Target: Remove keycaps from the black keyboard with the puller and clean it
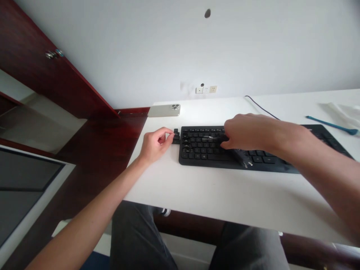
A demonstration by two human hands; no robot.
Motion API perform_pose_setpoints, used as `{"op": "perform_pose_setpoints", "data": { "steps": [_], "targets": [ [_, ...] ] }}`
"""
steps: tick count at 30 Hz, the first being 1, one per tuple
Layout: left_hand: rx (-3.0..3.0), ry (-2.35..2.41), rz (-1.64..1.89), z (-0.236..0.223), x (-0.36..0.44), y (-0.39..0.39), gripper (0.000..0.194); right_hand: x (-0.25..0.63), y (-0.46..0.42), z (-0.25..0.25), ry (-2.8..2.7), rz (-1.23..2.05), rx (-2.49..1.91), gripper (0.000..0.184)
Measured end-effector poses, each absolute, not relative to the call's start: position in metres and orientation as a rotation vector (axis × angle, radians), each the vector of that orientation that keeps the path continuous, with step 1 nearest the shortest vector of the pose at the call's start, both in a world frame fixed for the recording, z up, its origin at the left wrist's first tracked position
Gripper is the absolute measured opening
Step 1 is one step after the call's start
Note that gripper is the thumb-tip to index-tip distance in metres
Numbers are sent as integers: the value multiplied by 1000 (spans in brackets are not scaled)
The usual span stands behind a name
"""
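A black keyboard point(219, 156) lies on the white table, with several keycaps off along its left edge, where pale-edged sockets show. Loose black keycaps point(176, 138) sit in a small group just left of it. My left hand point(157, 144) has thumb and forefinger pinched together at these keycaps; whether one is between the fingertips is hidden. Over the keyboard's middle, my right hand point(247, 133) is closed round a dark tool with a slim metal tip point(209, 138) pointing left. Below that hand, a black piece with metal prongs point(242, 157) rests across the keys, partly covered.
A phone point(164, 110) lies face down at the table's back left corner. A blue-green stick tool point(332, 125) and crumpled translucent plastic point(344, 112) are at the right. A thin black cable point(261, 107) runs behind the keyboard. Wall sockets point(206, 89) sit above the table.
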State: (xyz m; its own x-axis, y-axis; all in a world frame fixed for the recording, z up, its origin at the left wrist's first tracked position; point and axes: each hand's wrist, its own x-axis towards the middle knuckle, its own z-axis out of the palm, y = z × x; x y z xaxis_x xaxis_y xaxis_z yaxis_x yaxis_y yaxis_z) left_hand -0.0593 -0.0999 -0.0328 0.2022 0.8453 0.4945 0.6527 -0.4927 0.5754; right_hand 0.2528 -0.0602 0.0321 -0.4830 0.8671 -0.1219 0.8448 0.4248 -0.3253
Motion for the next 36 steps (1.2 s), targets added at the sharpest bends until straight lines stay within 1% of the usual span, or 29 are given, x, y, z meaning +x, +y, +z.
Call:
{"op": "perform_pose_setpoints", "data": {
  "steps": [2,3,5,7,11,15,17,20,22,23,25,26,29,30,32,34,36],
  "targets": [
    [2259,1439,1123,-34,-58,-100,16,245,-67,51,-2716,425,-1825,43],
    [2251,1430,1107,-34,-58,-99,17,241,-70,61,-2753,388,-1875,42],
    [2176,1399,1118,-36,-56,-94,20,235,-76,78,-2787,366,-1848,41],
    [2045,1381,1210,-36,-51,-84,24,231,-81,89,-2785,372,-1773,40],
    [1847,1441,1450,-36,-34,-68,25,226,-89,92,-2764,338,-1688,34],
    [1839,1517,1547,-36,-25,-68,25,225,-93,85,-2817,330,-1730,34],
    [1896,1504,1527,-36,-25,-72,27,226,-93,83,-2803,384,-1789,38],
    [1988,1440,1442,-35,-26,-77,28,226,-90,84,-2774,519,-1780,58],
    [2050,1402,1376,-33,-25,-81,28,226,-87,84,-2777,586,-1766,66],
    [2085,1383,1340,-32,-24,-83,26,226,-86,83,-2780,597,-1764,66],
    [2153,1343,1284,-30,-22,-88,22,226,-83,81,-2780,555,-1752,60],
    [2178,1326,1273,-30,-21,-90,25,226,-81,79,-2776,518,-1735,55],
    [2246,1284,1270,-30,-17,-94,51,225,-76,74,-2757,467,-1650,48],
    [2280,1273,1255,-30,-16,-95,55,224,-75,72,-2743,492,-1613,49],
    [2376,1250,1204,-31,-14,-95,56,223,-72,68,-2695,624,-1536,55],
    [2476,1227,1203,-31,-12,-95,49,221,-71,65,-2612,856,-1477,62],
    [2568,1211,1271,-29,-9,-95,39,219,-70,63,-2499,1105,-1420,65]
  ]
}}
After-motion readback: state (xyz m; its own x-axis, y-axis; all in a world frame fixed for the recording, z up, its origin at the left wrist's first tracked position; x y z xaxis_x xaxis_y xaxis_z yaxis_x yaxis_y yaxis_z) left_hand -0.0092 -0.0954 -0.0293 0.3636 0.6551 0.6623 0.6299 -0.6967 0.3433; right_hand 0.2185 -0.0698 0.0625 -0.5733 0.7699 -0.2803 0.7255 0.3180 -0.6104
